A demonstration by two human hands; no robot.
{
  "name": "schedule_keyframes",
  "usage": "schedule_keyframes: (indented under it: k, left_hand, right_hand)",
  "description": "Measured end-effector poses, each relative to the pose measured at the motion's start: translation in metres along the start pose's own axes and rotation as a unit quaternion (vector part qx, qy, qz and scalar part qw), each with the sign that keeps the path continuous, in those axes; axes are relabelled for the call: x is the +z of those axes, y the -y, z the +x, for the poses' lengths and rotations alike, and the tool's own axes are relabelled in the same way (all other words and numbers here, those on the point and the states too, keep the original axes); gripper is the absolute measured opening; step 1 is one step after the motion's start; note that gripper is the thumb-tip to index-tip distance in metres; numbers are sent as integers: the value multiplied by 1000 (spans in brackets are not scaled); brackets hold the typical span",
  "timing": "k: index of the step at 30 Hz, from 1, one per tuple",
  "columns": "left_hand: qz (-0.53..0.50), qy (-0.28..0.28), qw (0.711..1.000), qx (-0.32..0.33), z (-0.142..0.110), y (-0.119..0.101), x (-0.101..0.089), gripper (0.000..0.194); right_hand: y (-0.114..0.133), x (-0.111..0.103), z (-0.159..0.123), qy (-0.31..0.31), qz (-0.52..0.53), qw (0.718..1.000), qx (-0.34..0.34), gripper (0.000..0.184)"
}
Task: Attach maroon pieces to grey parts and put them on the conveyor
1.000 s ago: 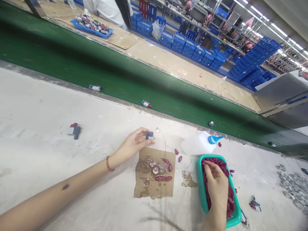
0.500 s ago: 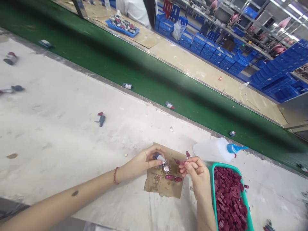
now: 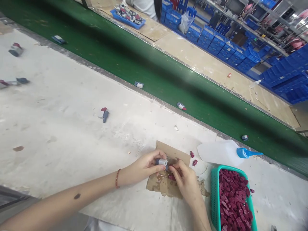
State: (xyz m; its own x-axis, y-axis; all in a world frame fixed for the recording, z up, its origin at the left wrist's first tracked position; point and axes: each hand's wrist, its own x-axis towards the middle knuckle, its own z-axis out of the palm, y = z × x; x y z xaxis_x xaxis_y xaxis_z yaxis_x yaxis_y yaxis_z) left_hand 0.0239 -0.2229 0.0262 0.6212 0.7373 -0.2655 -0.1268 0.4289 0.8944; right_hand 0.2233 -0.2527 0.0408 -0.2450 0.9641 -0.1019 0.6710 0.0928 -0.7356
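My left hand (image 3: 154,162) grips a small grey-and-dark-blue plastic part (image 3: 162,162), its pale block facing up, above a piece of brown cardboard (image 3: 172,149). Close against that part, the thumb and forefinger of my right hand (image 3: 184,179) are pinched together; whatever lies between them is hidden. Under the right fingers, a maroon piece (image 3: 171,177) shows on the wet-stained cardboard. Two more maroon bits (image 3: 192,154) lie on the table beside it. To the right stands a green basket (image 3: 215,195) heaped with maroon pieces (image 3: 233,199).
A white squeeze bottle (image 3: 218,152) with a blue nozzle lies behind the basket. Beyond the table's edge runs a green conveyor belt (image 3: 156,70) carrying several parts. Another part (image 3: 105,115) rests on the table at left. Across the belt is a blue tray (image 3: 127,19) of parts.
My right hand has moved left, from holding a maroon piece over the cardboard to meeting the part in my left hand. The view has shifted slightly, and parts on the belt appear farther right.
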Motion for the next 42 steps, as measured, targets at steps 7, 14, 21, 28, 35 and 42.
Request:
schedule_keyframes:
  k: [7,14,21,28,35,42]
  left_hand:
    - [139,-23,988,70,-4,1,-2,19]
    - [242,-32,965,94,-6,0,-2,30]
    - [282,-7,954,98,-9,3,-3,31]
    - [335,29,933,124,-8,8,-4,38]
    - [372,47,913,161,-7,12,-4,50]
    - [406,51,897,165,-6,14,-5,54]
  right_hand:
    - [2,0,-3,13,5,999,34,24]
    - [3,-1,-3,13,11,998,56,24]
    - [5,3,-3,-9,9,998,61,24]
    - [8,6,-3,-42,95,990,91,24]
    - [12,7,-1,-96,364,916,143,42]
    - [23,17,1,-86,412,898,130,44]
